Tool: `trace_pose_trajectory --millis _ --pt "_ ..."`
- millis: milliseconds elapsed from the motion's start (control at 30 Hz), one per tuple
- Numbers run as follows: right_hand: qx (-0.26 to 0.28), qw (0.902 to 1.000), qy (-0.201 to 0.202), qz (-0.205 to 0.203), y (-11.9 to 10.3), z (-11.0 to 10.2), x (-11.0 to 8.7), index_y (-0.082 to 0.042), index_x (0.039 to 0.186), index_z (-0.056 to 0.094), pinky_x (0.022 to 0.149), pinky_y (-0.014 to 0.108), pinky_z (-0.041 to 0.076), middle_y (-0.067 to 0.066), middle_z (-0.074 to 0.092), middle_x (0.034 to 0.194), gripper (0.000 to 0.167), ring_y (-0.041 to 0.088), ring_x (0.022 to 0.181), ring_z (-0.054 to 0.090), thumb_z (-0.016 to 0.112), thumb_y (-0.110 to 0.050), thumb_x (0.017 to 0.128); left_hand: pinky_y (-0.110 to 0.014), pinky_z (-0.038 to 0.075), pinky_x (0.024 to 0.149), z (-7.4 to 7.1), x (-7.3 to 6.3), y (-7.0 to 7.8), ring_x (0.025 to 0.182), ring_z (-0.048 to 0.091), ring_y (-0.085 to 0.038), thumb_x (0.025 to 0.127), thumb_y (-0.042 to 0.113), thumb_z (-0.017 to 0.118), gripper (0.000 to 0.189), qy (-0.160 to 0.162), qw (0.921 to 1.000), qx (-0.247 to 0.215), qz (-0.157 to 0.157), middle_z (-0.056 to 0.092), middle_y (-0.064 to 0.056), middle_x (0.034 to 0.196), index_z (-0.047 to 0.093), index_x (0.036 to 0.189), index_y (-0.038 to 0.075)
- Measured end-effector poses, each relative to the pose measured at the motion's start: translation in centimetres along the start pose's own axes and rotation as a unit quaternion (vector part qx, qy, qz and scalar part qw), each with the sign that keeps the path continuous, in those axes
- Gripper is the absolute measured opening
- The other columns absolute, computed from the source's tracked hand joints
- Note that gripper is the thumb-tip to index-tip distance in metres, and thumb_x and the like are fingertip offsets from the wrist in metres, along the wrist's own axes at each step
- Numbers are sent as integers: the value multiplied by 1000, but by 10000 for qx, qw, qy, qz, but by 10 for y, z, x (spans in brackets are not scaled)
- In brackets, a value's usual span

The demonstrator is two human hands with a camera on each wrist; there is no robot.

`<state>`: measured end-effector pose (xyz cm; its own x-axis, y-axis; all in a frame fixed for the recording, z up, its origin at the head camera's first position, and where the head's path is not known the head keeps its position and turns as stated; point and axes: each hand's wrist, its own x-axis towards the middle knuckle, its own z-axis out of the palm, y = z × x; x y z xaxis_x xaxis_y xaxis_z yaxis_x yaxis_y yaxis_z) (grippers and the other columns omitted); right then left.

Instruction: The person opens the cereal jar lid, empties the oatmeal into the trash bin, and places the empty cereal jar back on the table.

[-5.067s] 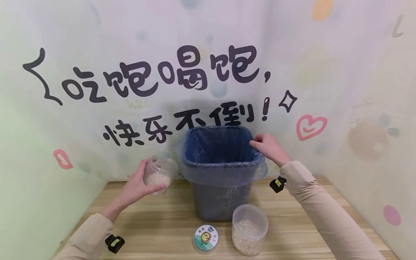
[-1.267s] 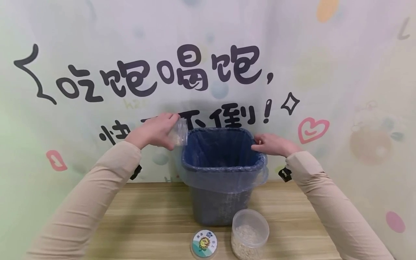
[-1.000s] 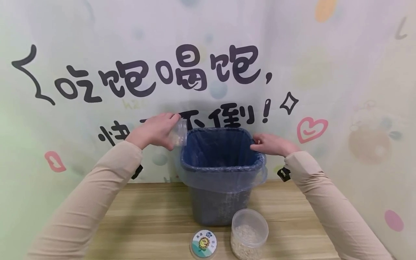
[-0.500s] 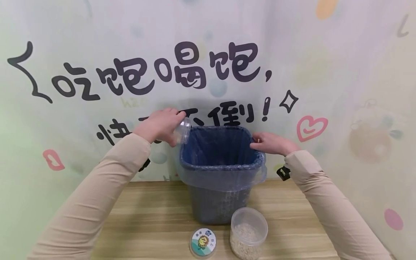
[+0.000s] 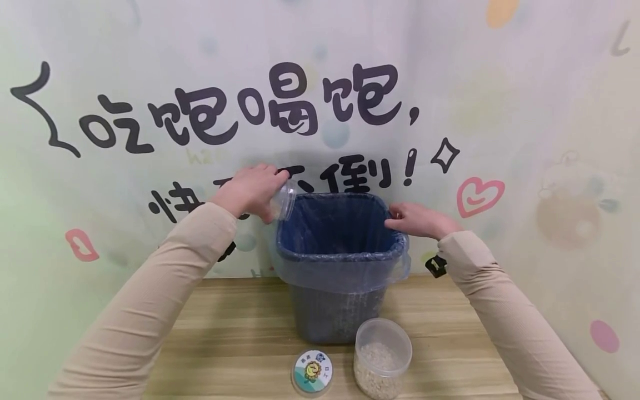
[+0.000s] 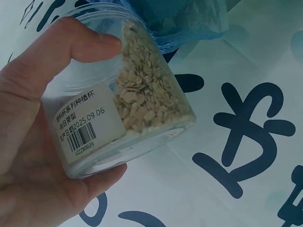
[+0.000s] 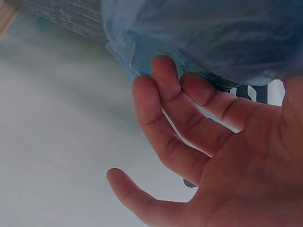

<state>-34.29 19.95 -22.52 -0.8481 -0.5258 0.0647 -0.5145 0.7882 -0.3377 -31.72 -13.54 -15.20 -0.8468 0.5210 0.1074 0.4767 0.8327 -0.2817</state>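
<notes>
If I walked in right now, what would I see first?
Probably the big black writing across the back wall. Next, the blue-lined bin standing on the table below it: a left hand holds a tilted clear jar of flakes at its left rim, and a right hand is at its right rim. In front of the bin, a round printed lid lies left of an open tub.

The place looked like a small, decorated booth or nook, though the close view left the wider room uncertain: pale walls (image 5: 165, 33) with playful Chinese lettering (image 5: 293, 105) and pink hearts (image 5: 465, 204) enclosed a wood-grain counter (image 5: 235, 319).
</notes>
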Motion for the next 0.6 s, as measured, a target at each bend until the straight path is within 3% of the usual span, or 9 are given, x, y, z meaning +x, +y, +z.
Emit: trace_pose_trajectory --millis 600 --pt "47 10000 12 -9 0 1 -1 -5 85 52 59 32 36 4 48 71 16 20 65 46 49 -18 93 -52 44 91 1 4 -2 112 48 -39 62 21 81 74 -86 9999 83 5 53 -22 119 46 125 1"
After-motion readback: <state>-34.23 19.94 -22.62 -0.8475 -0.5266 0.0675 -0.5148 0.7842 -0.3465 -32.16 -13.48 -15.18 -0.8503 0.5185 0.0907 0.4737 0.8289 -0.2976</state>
